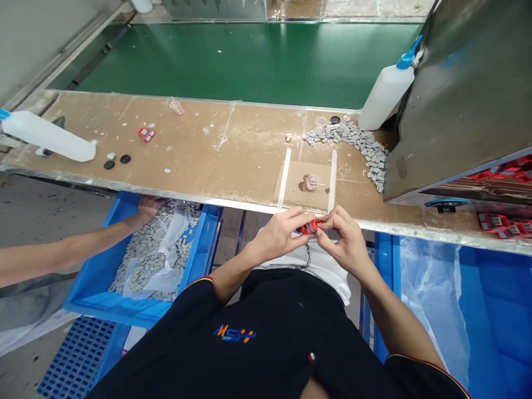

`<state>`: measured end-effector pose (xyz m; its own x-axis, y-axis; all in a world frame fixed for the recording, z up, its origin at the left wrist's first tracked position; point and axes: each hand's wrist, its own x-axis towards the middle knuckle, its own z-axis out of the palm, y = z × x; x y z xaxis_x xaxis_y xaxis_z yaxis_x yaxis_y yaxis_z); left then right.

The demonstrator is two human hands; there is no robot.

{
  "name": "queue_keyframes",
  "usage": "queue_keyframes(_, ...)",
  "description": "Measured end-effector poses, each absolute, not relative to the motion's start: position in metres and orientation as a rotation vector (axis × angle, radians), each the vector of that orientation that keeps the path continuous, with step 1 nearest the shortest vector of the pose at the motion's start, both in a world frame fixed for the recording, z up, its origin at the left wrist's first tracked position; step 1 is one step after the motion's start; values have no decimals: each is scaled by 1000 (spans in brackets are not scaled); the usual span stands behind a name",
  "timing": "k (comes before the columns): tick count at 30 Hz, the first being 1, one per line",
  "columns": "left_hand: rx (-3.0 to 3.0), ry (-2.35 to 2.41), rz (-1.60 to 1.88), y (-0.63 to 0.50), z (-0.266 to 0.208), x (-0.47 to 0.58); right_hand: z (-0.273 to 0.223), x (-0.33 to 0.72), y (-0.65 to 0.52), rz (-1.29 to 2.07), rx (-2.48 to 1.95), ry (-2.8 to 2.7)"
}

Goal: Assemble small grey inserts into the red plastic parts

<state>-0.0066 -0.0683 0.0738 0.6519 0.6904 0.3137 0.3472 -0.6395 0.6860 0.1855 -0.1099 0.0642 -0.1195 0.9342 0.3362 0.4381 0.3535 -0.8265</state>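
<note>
A small red plastic part (310,226) with a grey patch is held between both hands at the bench's front edge. My left hand (277,237) closes on its left side with thumb and fingers. My right hand (344,237) pinches its right end; whether those fingertips also hold a smaller piece is hidden. Just beyond my hands, a cardboard sheet (291,185) is taped to the bench. On it stands a small cup (312,182) with a thin stick in it. A heap of small grey pieces (353,137) curves along the bench to the right.
A co-worker's hand (149,206) reaches into a blue bin (124,316) of grey pieces. White bottles (50,136) (386,94) flank the bench (241,138). Red parts (146,134) lie left, others (505,224) under the metal housing (465,100). A green belt (249,61) runs behind; another blue bin (494,310) stands right.
</note>
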Motion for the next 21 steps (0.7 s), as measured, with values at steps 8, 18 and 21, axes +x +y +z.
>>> queue_keyframes(8, 2224, 654, 652, -70, 72, -3, 68, 196, -134, 792, -1236, -1723)
queue_keyframes(18, 2167, 599, 388, -87, 75, 25, 49, 205, -172, 767, -1338, -1588)
queue_keyframes(21, 2107, 568, 317, -84, 68, 43, 52, 232, -191, 727, -1404, -1462)
